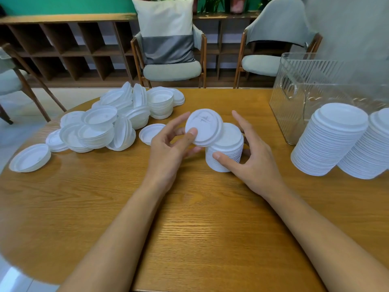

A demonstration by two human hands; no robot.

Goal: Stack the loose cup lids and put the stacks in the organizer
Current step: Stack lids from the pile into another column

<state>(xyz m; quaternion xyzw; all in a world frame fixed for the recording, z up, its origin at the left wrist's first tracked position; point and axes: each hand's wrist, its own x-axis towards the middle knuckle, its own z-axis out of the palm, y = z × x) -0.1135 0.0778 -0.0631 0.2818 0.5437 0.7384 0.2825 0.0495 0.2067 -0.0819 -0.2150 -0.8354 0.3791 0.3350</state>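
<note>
Just left of the right fingers (219, 155), which cup the short stack (228, 152), left fingers (192, 131) pinch a tilted lid (207, 123); off-centre seating could topple the stack.

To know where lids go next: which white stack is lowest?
The short stack in the right hand, mid-table; the two tall stacks at right stand much higher.

Two hands (168, 152) (254, 163), one held lid (205, 126), three lid stacks (227, 152) (328, 144) (370, 152), one loose-lid heap (101, 127), one clear organizer (294, 98), three chairs (8, 81) (171, 70) (261, 64), one cushion (166, 24)
</note>
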